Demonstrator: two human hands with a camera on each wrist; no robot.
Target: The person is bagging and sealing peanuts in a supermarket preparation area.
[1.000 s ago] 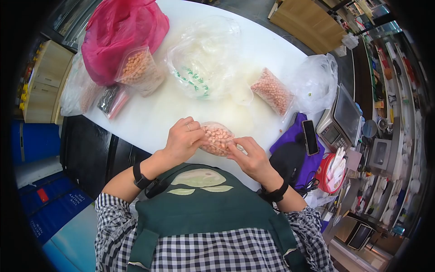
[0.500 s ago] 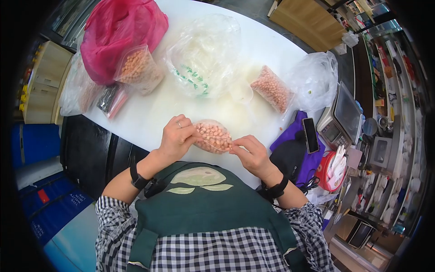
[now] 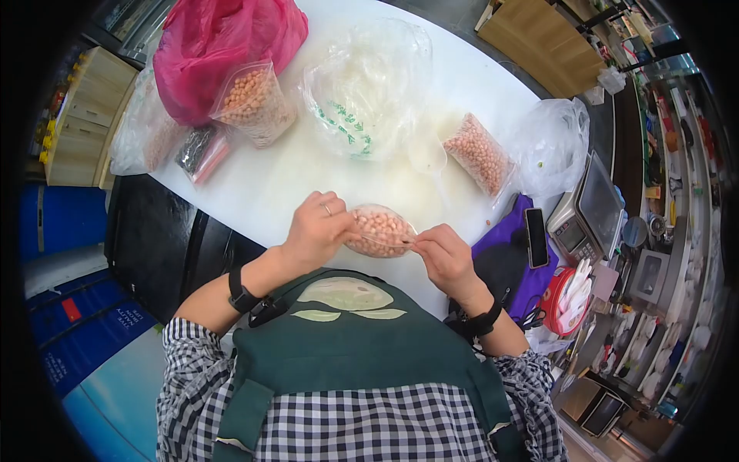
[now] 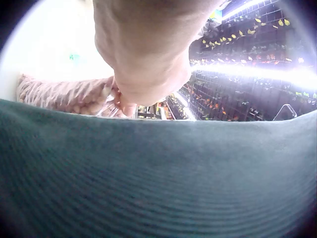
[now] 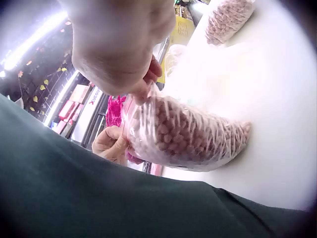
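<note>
A clear zip bag of pinkish peanuts (image 3: 379,229) lies at the near edge of the white table, its mouth toward the apron. My left hand (image 3: 317,229) pinches one end of the bag's mouth between thumb and fingers. At the other end, my right hand (image 3: 448,260) pinches the same edge, which runs nearly straight between both hands. The right wrist view shows the full bag (image 5: 183,131) on its side, with a reddish strip along its mouth. In the left wrist view, the apron hides the lower part of the bag (image 4: 74,96).
Another bag of pinkish peanuts (image 3: 479,154) lies at the right, by a crumpled clear bag (image 3: 550,146) and a scale (image 3: 585,215). Farther back are a large clear bag (image 3: 369,85), an open bag of browner nuts (image 3: 250,100) and a pink plastic bag (image 3: 223,54).
Both hands have drawn slightly apart along the bag's mouth, and its edge is straighter. The whole head view has shifted a little.
</note>
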